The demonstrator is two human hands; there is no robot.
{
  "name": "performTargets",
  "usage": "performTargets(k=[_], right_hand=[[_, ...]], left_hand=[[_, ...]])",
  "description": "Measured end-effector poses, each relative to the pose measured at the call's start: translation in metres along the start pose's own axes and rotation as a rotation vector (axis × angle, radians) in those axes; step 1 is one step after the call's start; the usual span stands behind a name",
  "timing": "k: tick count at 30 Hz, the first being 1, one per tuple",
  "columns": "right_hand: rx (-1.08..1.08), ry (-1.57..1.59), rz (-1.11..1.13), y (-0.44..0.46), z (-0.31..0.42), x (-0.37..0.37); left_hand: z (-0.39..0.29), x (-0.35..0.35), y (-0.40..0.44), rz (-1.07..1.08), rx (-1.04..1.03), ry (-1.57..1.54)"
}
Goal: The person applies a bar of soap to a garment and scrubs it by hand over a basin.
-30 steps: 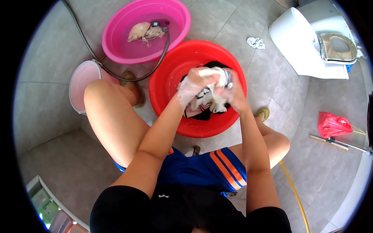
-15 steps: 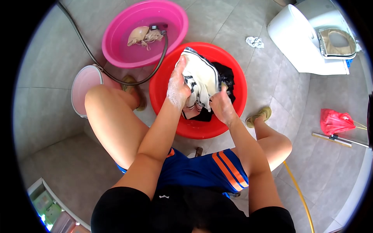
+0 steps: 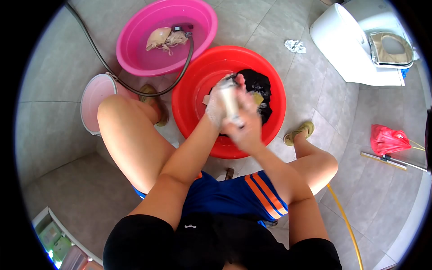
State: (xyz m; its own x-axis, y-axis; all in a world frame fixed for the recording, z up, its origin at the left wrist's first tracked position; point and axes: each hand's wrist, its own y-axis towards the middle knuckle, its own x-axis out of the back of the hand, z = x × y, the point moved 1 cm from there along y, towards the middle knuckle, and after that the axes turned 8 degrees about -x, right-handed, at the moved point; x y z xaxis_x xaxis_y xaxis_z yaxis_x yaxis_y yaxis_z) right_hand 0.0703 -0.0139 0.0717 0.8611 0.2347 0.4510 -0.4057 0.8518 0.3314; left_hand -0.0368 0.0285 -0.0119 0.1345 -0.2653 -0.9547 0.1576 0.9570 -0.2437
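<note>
A white cloth garment with black trim [image 3: 230,102] is bunched between my two hands over the red basin [image 3: 185,96]. My left hand [image 3: 216,107], with suds at the wrist, is closed around its left side. My right hand [image 3: 247,130] grips it from the right; its fingers are blurred by motion. Below them, wet black cloth [image 3: 255,82] lies in the basin with some foam on it. A yellowish bar of soap [image 3: 258,98] rests on the black cloth, just right of my right hand. My hands hide part of the basin's contents.
A pink basin [image 3: 128,58] with water and beige cloth [image 3: 158,38] stands behind; a grey hose [image 3: 92,40] runs into it. At left is a pale pink bucket [image 3: 92,108]. A white toilet [image 3: 337,49], crumpled paper [image 3: 294,46], red bag [image 3: 388,139] and squeegee [image 3: 382,161] are at right.
The white garment was spread out and is now bunched between my hands, which have come together. The soap, earlier at my right hand, now lies on the black cloth.
</note>
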Motion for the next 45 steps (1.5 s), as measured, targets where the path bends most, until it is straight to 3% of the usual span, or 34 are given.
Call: performTargets(k=[1, 2, 4, 5, 6, 7, 8, 9, 11, 12, 13, 15, 16, 17, 18, 19, 21, 23, 24, 25, 26, 27, 28, 29, 31, 33, 35, 36, 38, 39, 40, 42, 44, 45], right_hand=[[0.034, -0.128, 0.047, -0.008, 0.007, -0.012], [0.058, -0.197, -0.044, -0.015, 0.000, -0.021], [0.062, -0.248, -0.174, -0.019, -0.015, -0.029], [0.047, -0.235, -0.214, -0.009, -0.024, -0.026], [-0.130, -0.100, -0.257, 0.000, -0.028, -0.018], [-0.380, -0.093, -0.315, 0.011, -0.031, -0.006], [-0.376, 0.020, -0.413, 0.024, -0.044, 0.003], [-0.238, -0.080, -0.428, 0.035, -0.045, 0.012], [-0.260, -0.011, -0.276, 0.032, -0.035, 0.011], [-0.156, -0.094, -0.247, 0.028, -0.029, 0.007], [0.002, -0.104, -0.179, 0.022, -0.018, -0.001], [0.085, -0.288, -0.122, 0.006, -0.007, -0.013], [0.080, -0.326, -0.114, 0.002, -0.008, -0.017], [-0.019, -0.260, -0.152, 0.004, -0.026, -0.018], [-0.122, -0.196, -0.190, 0.010, -0.036, -0.014], [-0.374, 0.062, -0.292, 0.023, -0.047, -0.003], [-0.504, -0.060, -0.328, 0.036, -0.051, 0.014], [-0.476, -0.107, -0.354, 0.029, -0.036, 0.003], [-0.349, -0.102, -0.314, 0.015, -0.023, -0.007], [-0.035, -0.142, -0.358, 0.010, -0.021, -0.019], [0.083, -0.213, -0.297, 0.007, -0.019, -0.021], [0.059, -0.244, -0.267, 0.009, -0.022, -0.018], [0.035, -0.275, -0.237, 0.012, -0.024, -0.015], [-0.140, -0.266, -0.234, 0.021, -0.035, -0.002], [-0.652, 0.046, -0.354, 0.038, -0.062, 0.018], [-0.497, -0.022, -0.416, 0.033, -0.045, 0.007], [-0.359, 0.063, -0.323, 0.015, -0.005, -0.007], [-0.158, -0.047, -0.341, 0.009, -0.014, -0.016], [0.003, 0.010, -0.227, 0.009, -0.030, -0.011], [-0.026, -0.059, -0.306, 0.017, -0.045, -0.004], [-0.220, -0.148, -0.305, 0.025, -0.059, 0.008], [-0.429, -0.171, -0.386, 0.037, -0.074, 0.023], [-0.390, -0.239, -0.425, 0.041, -0.087, 0.028], [-0.383, -0.253, -0.426, 0.042, -0.089, 0.033]], left_hand=[[-0.003, 0.023, 0.005, 0.323, 0.368, -0.250], [-0.003, 0.032, 0.010, 0.387, 0.407, -0.171], [0.018, 0.052, -0.008, 0.159, -0.247, 0.146], [0.032, 0.038, -0.013, 0.036, -0.343, 0.176], [0.046, 0.024, -0.019, -0.093, -0.433, 0.216], [0.043, 0.016, -0.025, -0.156, -0.398, 0.741], [0.049, 0.005, -0.017, -0.236, -0.412, 0.638], [0.055, -0.006, -0.011, -0.316, -0.423, 0.533], [0.051, -0.026, -0.018, -0.317, -0.321, 0.372], [0.047, -0.032, -0.023, -0.320, -0.267, 0.293], [0.040, -0.037, -0.022, -0.193, -0.239, 0.242], [0.013, -0.029, -0.014, -0.153, 0.038, 0.308], [0.024, -0.020, -0.011, -0.495, -0.072, 0.472], [0.016, 0.026, -0.007, -0.025, 0.018, 0.331], [0.030, 0.004, -0.013, -0.166, -0.102, 0.276], [0.048, -0.021, -0.015, -0.297, -0.222, 0.222], [0.054, -0.025, -0.016, -0.377, -0.267, 0.343], [0.050, -0.035, -0.019, -0.354, -0.264, 0.346], [0.039, -0.018, -0.017, -0.350, -0.150, 0.375], [0.029, -0.004, -0.009, -0.237, -0.142, 0.366], [0.020, -0.007, -0.004, -0.126, -0.135, 0.359], [0.018, -0.006, -0.004, -0.016, -0.127, 0.351], [0.029, -0.001, -0.005, -0.227, -0.118, 0.312], [0.042, -0.027, -0.017, -0.439, -0.122, 0.264], [0.057, -0.018, -0.005, -0.439, -0.377, 0.502], [0.043, -0.030, -0.016, -0.402, -0.262, 0.526], [0.026, -0.026, -0.023, -0.358, -0.210, 0.691], [0.027, -0.027, -0.022, -0.383, -0.214, 0.633], [0.033, -0.031, -0.022, -0.433, -0.221, 0.516], [0.035, -0.030, -0.023, -0.463, -0.217, 0.460], [0.031, -0.016, -0.016, -0.302, -0.146, 0.388], [0.036, -0.018, -0.014, -0.244, -0.138, 0.402], [0.034, -0.056, -0.026, -0.268, -0.215, 0.551], [0.019, -0.046, -0.018, -0.129, -0.171, 0.586]])
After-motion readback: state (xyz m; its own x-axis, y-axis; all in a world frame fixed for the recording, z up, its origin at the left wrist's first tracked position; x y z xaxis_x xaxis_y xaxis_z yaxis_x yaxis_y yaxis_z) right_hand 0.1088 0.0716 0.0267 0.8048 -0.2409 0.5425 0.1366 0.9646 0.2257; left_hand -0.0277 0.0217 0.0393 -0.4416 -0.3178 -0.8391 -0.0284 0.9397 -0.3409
